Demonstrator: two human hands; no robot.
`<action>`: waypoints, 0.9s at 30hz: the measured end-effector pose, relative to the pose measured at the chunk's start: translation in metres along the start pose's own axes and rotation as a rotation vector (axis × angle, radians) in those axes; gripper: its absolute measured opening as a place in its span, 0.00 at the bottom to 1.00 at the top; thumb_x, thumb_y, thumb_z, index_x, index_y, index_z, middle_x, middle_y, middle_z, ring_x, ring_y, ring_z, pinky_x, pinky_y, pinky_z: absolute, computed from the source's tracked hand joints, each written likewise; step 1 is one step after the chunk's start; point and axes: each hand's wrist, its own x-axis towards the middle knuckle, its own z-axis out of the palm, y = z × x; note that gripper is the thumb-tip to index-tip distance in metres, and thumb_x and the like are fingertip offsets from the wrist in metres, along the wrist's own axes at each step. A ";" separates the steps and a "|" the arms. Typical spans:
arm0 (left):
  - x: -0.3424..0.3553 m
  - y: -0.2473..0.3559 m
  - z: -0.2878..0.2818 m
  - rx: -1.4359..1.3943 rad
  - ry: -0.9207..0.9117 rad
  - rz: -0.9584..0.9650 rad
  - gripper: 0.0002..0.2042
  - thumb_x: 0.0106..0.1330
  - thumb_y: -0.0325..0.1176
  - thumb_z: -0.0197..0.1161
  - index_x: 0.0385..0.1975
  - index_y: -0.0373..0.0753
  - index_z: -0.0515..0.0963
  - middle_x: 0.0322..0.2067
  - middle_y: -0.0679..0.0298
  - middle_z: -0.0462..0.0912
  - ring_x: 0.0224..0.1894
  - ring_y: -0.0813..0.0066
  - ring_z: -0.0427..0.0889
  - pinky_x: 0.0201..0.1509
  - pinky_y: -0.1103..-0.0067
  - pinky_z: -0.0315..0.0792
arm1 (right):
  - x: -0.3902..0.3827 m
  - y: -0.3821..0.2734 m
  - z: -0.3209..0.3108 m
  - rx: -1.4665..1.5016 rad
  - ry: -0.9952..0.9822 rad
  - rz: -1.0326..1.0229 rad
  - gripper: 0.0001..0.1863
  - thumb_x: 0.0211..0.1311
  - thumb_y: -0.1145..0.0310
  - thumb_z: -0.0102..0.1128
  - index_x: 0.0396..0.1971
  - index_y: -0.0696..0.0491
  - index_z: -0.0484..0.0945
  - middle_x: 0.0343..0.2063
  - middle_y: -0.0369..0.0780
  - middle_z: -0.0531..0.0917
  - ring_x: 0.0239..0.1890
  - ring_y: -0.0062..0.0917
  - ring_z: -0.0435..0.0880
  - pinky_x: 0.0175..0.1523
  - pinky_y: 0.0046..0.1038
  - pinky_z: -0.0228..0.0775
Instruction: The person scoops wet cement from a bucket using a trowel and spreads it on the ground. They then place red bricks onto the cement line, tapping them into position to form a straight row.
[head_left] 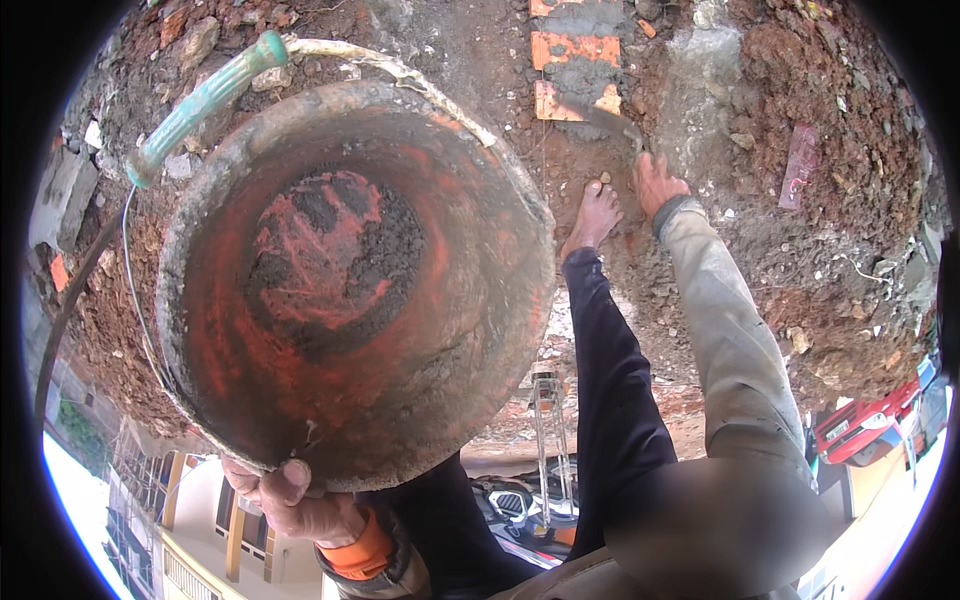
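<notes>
My left hand [298,503], with an orange band at the wrist, pinches the near rim of a large mortar-crusted bucket [485,270]. The bucket is tipped so that its reddish inside faces me, and some dark grey mortar [400,235] clings to its bottom. Its wire handle carries a worn green grip [205,108] at the far left. Farther off to the right, my right hand [658,183] is closed round a trowel, mostly hiding its handle. The trowel blade [612,124] lies against the nearest of several orange bricks [575,48] in a row, which are smeared with grey mortar.
My bare foot [597,212] stands just left of my right hand. Reddish rubble soil [790,260] surrounds the bricks, with a flat pinkish piece [799,167] on it. A grey block [62,198] lies at the far left. Behind are a red car [868,425] and a building [215,530].
</notes>
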 end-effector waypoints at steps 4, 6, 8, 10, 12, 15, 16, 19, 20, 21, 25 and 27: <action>-0.005 -0.001 0.011 0.103 0.259 0.037 0.29 0.40 0.25 0.55 0.51 0.35 0.73 0.49 0.54 0.76 0.52 0.57 0.74 0.61 0.63 0.68 | 0.026 -0.020 -0.002 0.202 0.075 0.246 0.15 0.70 0.53 0.46 0.45 0.49 0.64 0.45 0.50 0.75 0.33 0.52 0.85 0.37 0.48 0.80; 0.000 -0.003 0.032 0.211 0.480 0.076 0.25 0.37 0.26 0.56 0.43 0.36 0.76 0.39 0.54 0.80 0.40 0.59 0.79 0.53 0.65 0.75 | 0.020 -0.036 0.002 0.330 0.108 0.278 0.17 0.69 0.54 0.47 0.47 0.51 0.66 0.38 0.52 0.79 0.33 0.50 0.85 0.36 0.49 0.79; 0.005 -0.002 0.036 0.215 0.448 0.075 0.25 0.37 0.26 0.57 0.43 0.36 0.76 0.38 0.54 0.81 0.40 0.59 0.80 0.53 0.65 0.75 | 0.016 -0.044 0.013 0.592 0.070 0.291 0.18 0.69 0.55 0.47 0.46 0.54 0.68 0.34 0.54 0.81 0.33 0.48 0.86 0.36 0.48 0.78; 0.007 -0.001 0.039 0.213 0.430 0.061 0.25 0.37 0.26 0.57 0.43 0.35 0.76 0.38 0.54 0.81 0.40 0.59 0.80 0.53 0.65 0.75 | 0.013 -0.053 0.018 0.803 0.263 0.247 0.18 0.69 0.55 0.47 0.44 0.57 0.70 0.32 0.56 0.82 0.34 0.50 0.85 0.38 0.50 0.77; 0.007 -0.001 0.039 0.201 0.416 0.037 0.25 0.37 0.26 0.57 0.43 0.35 0.76 0.37 0.55 0.81 0.40 0.59 0.80 0.53 0.65 0.75 | 0.017 -0.069 0.009 1.110 0.233 0.334 0.19 0.68 0.54 0.48 0.41 0.58 0.72 0.32 0.59 0.82 0.36 0.54 0.84 0.42 0.51 0.75; -0.004 -0.001 0.006 0.215 0.324 0.020 0.31 0.42 0.26 0.55 0.55 0.36 0.71 0.55 0.55 0.74 0.56 0.57 0.73 0.64 0.62 0.66 | 0.031 -0.093 -0.021 1.196 -0.005 0.487 0.20 0.68 0.55 0.47 0.41 0.60 0.73 0.35 0.62 0.81 0.41 0.58 0.81 0.47 0.51 0.73; -0.001 -0.002 0.013 0.211 0.333 0.014 0.28 0.40 0.26 0.56 0.50 0.36 0.73 0.49 0.55 0.76 0.51 0.58 0.75 0.61 0.63 0.69 | 0.028 -0.091 -0.013 1.032 -0.019 0.477 0.20 0.69 0.56 0.46 0.41 0.60 0.73 0.36 0.63 0.80 0.41 0.57 0.82 0.48 0.51 0.74; 0.007 -0.002 0.038 0.195 0.390 0.021 0.23 0.38 0.26 0.57 0.41 0.37 0.75 0.38 0.55 0.80 0.40 0.59 0.79 0.53 0.65 0.75 | 0.006 -0.085 0.001 0.725 -0.107 0.464 0.21 0.70 0.57 0.42 0.42 0.62 0.74 0.39 0.65 0.79 0.45 0.55 0.82 0.52 0.50 0.73; 0.007 -0.002 0.041 0.183 0.436 0.045 0.23 0.38 0.26 0.57 0.41 0.37 0.75 0.38 0.55 0.80 0.41 0.59 0.79 0.53 0.65 0.75 | 0.003 -0.079 -0.021 0.710 -0.110 0.361 0.22 0.69 0.55 0.43 0.42 0.61 0.74 0.39 0.65 0.79 0.45 0.56 0.81 0.53 0.50 0.72; 0.006 0.001 0.041 0.177 0.485 0.065 0.23 0.38 0.26 0.57 0.41 0.37 0.75 0.38 0.55 0.80 0.41 0.60 0.79 0.53 0.65 0.75 | -0.002 -0.073 -0.047 0.695 -0.121 0.259 0.23 0.69 0.54 0.44 0.42 0.61 0.73 0.40 0.64 0.79 0.45 0.58 0.80 0.53 0.49 0.71; 0.002 0.001 0.029 0.157 0.354 0.053 0.27 0.39 0.27 0.57 0.47 0.36 0.74 0.44 0.55 0.78 0.47 0.58 0.77 0.56 0.64 0.73 | 0.033 -0.044 -0.077 1.194 -0.107 0.466 0.24 0.68 0.54 0.44 0.44 0.62 0.74 0.40 0.64 0.80 0.43 0.57 0.81 0.51 0.48 0.72; -0.005 0.003 0.008 0.130 0.213 0.051 0.31 0.43 0.26 0.57 0.56 0.36 0.71 0.52 0.55 0.76 0.54 0.57 0.74 0.62 0.61 0.68 | 0.053 -0.047 -0.076 1.370 -0.220 0.518 0.24 0.68 0.54 0.45 0.43 0.63 0.75 0.38 0.62 0.80 0.42 0.55 0.82 0.50 0.48 0.73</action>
